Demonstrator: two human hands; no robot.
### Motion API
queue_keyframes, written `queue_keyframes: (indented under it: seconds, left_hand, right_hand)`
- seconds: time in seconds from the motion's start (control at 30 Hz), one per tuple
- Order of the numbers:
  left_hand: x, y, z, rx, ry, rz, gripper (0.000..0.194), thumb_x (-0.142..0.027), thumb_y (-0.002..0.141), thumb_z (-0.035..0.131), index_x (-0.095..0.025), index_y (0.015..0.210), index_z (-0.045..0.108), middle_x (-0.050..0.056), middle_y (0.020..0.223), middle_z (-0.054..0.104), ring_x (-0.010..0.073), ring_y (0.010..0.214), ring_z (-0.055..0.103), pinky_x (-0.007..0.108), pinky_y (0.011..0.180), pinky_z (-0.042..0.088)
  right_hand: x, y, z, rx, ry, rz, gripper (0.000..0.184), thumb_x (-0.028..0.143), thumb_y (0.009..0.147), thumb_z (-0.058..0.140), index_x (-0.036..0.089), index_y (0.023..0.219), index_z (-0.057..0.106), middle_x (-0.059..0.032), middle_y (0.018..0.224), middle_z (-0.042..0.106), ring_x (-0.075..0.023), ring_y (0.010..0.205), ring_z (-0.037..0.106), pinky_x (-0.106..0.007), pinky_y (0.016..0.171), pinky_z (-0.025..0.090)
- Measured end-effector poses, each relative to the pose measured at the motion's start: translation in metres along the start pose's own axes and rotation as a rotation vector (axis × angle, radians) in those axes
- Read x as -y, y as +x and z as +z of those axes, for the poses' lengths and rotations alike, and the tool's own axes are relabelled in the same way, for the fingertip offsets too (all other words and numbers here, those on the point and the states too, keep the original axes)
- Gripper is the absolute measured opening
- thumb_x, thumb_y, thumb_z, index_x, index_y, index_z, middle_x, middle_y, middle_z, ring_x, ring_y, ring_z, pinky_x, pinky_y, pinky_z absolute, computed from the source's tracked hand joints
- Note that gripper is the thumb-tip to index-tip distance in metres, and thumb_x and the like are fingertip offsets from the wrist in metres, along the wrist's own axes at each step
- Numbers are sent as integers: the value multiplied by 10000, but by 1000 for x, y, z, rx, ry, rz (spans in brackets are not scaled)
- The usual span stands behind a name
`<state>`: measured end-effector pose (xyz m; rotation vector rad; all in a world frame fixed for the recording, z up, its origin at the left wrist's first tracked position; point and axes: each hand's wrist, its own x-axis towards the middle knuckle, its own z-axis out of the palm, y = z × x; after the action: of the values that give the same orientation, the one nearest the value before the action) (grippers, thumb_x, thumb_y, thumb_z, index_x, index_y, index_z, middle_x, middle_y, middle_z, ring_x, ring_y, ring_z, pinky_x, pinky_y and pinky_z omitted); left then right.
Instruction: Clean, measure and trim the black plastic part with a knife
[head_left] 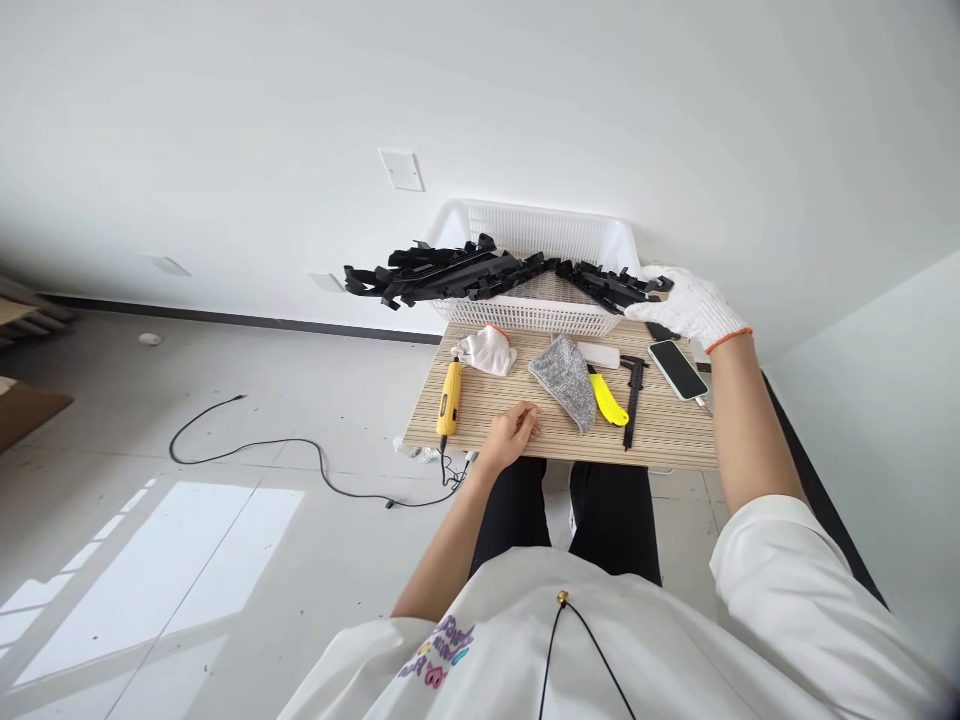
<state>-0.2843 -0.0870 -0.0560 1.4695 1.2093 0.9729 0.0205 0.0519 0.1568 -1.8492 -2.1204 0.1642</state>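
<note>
Right hand [694,305], gloved, closes on black plastic strips [611,285] at the right end of the white basket [525,232], far edge of the surface [660,430]. Strips look light, stiff, tangle-prone; best taken mid-length. Left hand [514,432], bare, rests loosely curled and empty, near edge, beside the grey cloth [566,378].

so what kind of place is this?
Likely a makeshift finishing station in a bare room, not a factory line. A small wooden table holds a white basket of black plastic parts, a yellow rotary tool and a caliper. The gloved right hand is on the parts.
</note>
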Motion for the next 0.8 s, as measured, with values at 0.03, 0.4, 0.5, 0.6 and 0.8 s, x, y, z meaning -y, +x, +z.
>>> queue_keyframes:
  seconds: [0.03, 0.4, 0.5, 0.6, 0.8]
  left_hand:
    - [-1, 1, 0, -4, 0, 2, 390, -546, 985, 469, -200, 1051, 638, 50, 836, 718, 193, 735, 719, 339, 733, 610]
    - [-112, 63, -86, -574, 714, 455, 376, -243, 955, 527, -210, 1324, 595, 135, 1318, 654, 315, 1291, 536, 531, 1126, 423]
    - [-127, 97, -113, -486, 1003, 494, 362, -206, 891, 598, -186, 1248, 658, 161, 1279, 685, 376, 1294, 538, 591, 1117, 401]
    - [-128, 123, -128, -341, 1161, 498, 195, -238, 924, 553, -202, 1016, 722, 145, 1007, 743, 371, 1135, 634, 605, 1032, 456]
    - [-135, 142, -136, -276, 1222, 517, 239, -315, 999, 464, -174, 935, 645, 163, 927, 679, 350, 1018, 656, 508, 887, 543]
  right_hand:
    - [2, -1, -1, -14, 12, 4, 798, 589, 710, 809, 289, 1421, 605, -97, 1494, 586, -409, 1278, 606, -626, 1088, 465]
    - [8, -64, 2, -435, 175, 19, 926, 485, 795, 756, 225, 1577, 333, -177, 1527, 508, -365, 1344, 568, -564, 1083, 485]
    - [3, -87, 14, -449, 235, -1, 828, 495, 841, 709, 258, 1558, 372, -154, 1521, 517, -337, 1297, 609, -538, 1050, 526]
    - [-3, -105, 21, -446, 254, 22, 757, 512, 852, 700, 250, 1516, 450, -151, 1495, 548, -321, 1232, 654, -538, 1070, 518]
    - [-15, -131, 26, -440, 243, 119, 614, 521, 893, 646, 271, 1443, 539, -129, 1429, 614, -314, 1160, 695, -573, 1078, 503]
